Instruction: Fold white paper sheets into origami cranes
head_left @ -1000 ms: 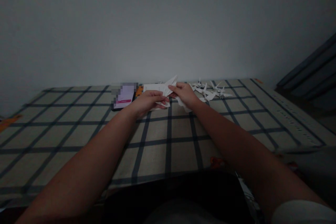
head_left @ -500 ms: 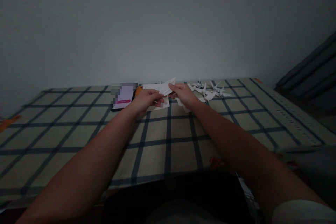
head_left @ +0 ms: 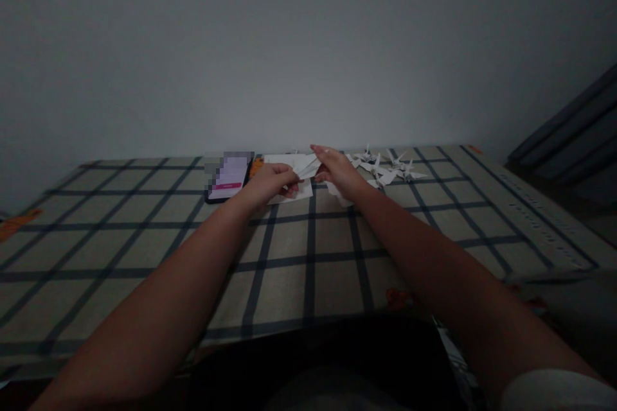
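Checked cloth (head_left: pixel 289 270), folded paper (head_left: pixel 309 167) between fingers (head_left: pixel 288 174)

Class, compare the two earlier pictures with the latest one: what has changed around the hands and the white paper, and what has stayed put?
The folded white paper has come down: its pointed tip, which stuck up earlier, now lies low under the right hand, whose fingers have stretched over it. The left hand keeps its pinch on the paper. The phone, the paper cranes and the checked cloth stayed as they were.
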A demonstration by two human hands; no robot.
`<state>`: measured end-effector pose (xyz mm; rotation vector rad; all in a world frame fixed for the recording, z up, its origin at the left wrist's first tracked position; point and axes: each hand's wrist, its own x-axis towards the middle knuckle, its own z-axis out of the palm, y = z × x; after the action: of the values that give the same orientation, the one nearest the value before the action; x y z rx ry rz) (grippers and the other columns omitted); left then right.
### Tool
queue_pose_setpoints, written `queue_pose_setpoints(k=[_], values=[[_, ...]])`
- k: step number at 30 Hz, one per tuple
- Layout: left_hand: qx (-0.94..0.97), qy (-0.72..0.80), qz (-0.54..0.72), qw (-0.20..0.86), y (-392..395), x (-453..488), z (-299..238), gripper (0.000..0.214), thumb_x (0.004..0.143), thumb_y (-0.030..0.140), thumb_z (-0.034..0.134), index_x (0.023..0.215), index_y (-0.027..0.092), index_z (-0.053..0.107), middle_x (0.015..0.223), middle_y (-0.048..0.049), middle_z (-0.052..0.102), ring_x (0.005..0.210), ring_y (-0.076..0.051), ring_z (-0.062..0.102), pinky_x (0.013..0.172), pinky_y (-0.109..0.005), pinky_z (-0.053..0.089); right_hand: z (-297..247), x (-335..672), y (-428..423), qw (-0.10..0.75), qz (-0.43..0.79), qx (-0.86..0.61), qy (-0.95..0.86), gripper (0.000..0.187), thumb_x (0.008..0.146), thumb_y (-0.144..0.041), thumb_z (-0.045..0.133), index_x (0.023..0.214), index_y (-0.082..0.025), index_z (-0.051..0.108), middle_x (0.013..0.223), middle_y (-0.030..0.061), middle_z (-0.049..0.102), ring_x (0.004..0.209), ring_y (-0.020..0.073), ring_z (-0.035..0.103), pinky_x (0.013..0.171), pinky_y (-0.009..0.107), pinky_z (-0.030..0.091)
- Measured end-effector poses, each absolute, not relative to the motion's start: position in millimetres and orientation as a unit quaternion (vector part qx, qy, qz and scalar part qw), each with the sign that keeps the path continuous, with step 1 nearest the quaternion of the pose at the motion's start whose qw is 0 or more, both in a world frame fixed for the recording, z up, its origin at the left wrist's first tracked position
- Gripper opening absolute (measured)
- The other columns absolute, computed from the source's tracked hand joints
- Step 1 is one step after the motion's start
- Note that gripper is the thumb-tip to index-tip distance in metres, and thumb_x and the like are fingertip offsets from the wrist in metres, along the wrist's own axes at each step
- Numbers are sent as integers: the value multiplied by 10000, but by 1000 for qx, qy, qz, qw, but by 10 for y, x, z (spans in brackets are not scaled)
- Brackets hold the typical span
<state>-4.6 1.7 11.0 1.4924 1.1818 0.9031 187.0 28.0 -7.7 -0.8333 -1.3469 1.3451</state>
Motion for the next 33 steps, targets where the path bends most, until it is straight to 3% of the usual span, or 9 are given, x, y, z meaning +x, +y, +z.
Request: queue_pose_setpoints(k=[6, 11, 16, 21, 25, 29, 33], values=[[595, 501, 467, 420, 54, -90, 107, 198, 675, 348, 702, 645, 157, 660, 638, -16, 622, 585, -125, 552, 527, -222, 440, -141, 1878, 340, 521, 557, -344, -547, 223, 734, -310, 787, 868, -181, 663, 878, 15, 669, 755, 113, 610, 671, 241, 512], [556, 469, 526, 440, 19, 10, 63, 287, 664, 421, 785, 726, 163, 676, 723, -15, 644, 680, -143, 601, 568, -228, 489, -132, 1843, 310, 525, 561, -322, -553, 291, 736, -201, 746, 1001, -200, 626, 784, -24, 647, 707, 107, 595, 660, 234, 485], [544, 437, 507, 505, -11, 86, 8, 419, 630, 448, 865, 915, 166, 743, 957, -73, 740, 803, -160, 652, 677, -252, 527, -101, 1832, 248, 501, 524, -322, -609, 405, 766, -211, 737, 1148, -223, 604, 687, -64, 581, 632, 100, 531, 590, 222, 428], [545, 458, 497, 497, 37, 27, 16, 386, 596, 414, 893, 828, 148, 737, 812, -45, 717, 677, -121, 604, 609, -221, 471, -87, 1812, 219, 466, 500, -357, -637, 144, 819, -294, 704, 881, -168, 672, 678, -30, 586, 602, 93, 505, 570, 235, 420], [529, 454, 518, 496, 59, 24, 8, 353, 596, 384, 899, 772, 144, 711, 733, -12, 665, 634, -99, 566, 611, -212, 456, -83, 1812, 222, 470, 517, -356, -621, 105, 803, -249, 718, 812, -165, 657, 699, -16, 616, 625, 93, 543, 607, 233, 458], [518, 430, 515, 531, 67, 41, -14, 364, 624, 414, 877, 799, 140, 713, 788, -33, 680, 694, -111, 592, 663, -213, 469, -73, 1818, 221, 468, 540, -367, -596, 103, 843, -210, 669, 775, -177, 599, 694, -7, 639, 633, 97, 584, 630, 230, 485], [505, 439, 517, 534, 67, 32, -1, 298, 681, 383, 824, 816, 150, 697, 790, -22, 671, 706, -117, 601, 653, -210, 462, -72, 1820, 210, 437, 548, -350, -621, 152, 863, -264, 677, 781, -183, 577, 711, 7, 654, 637, 102, 592, 629, 233, 494]])
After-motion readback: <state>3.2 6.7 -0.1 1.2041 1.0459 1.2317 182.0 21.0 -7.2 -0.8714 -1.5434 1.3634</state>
